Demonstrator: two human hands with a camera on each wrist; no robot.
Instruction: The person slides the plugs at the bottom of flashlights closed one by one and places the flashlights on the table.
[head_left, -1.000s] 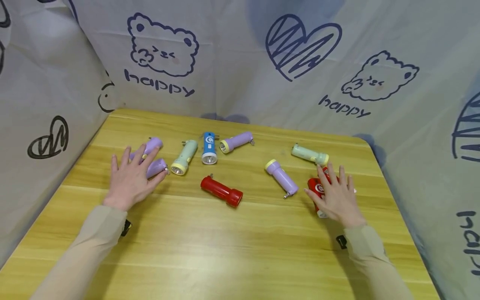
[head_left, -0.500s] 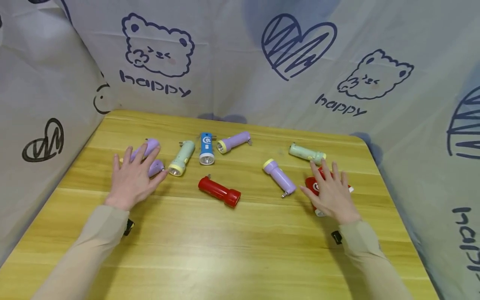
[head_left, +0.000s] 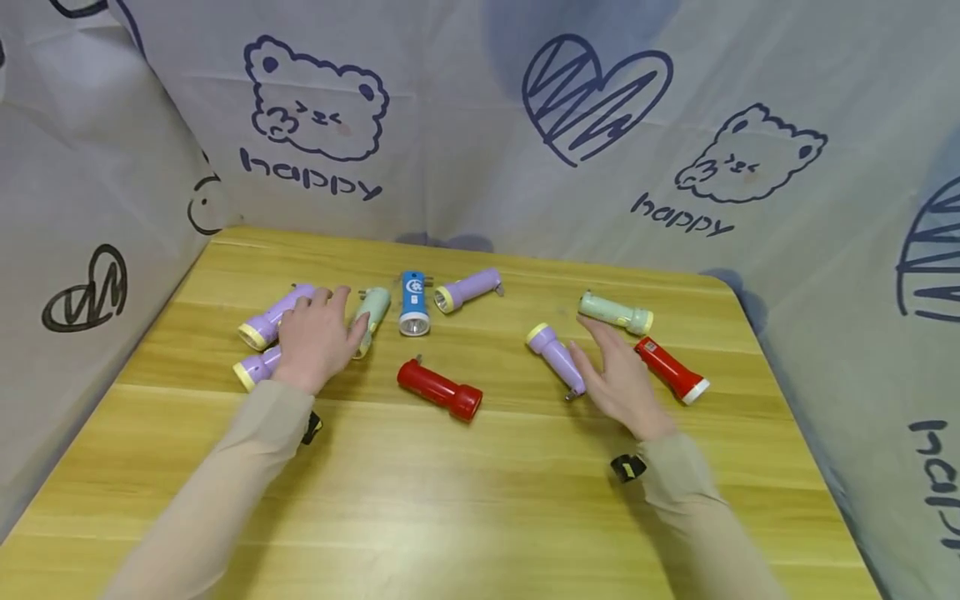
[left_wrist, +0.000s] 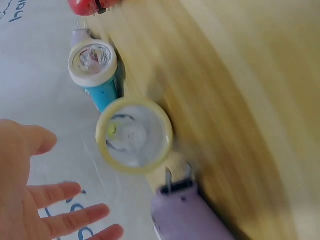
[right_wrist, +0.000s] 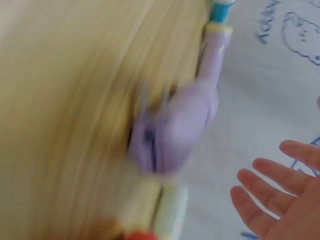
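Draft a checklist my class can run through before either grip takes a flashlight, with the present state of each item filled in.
1. Left grip holding nothing: ok; in the left wrist view its fingers are spread and empty.
2. Right grip holding nothing: ok; its fingers are relaxed.
3. Middle red flashlight lying apart from the others: ok.
4. Green flashlight beside the left grip fully visible from the head: not ok; partly covered.
5. Prongs folded in on the purple flashlight nearest the right grip: not ok; they stick out.
6. Nothing lying under the right grip: cannot tell; the hand blocks the view.
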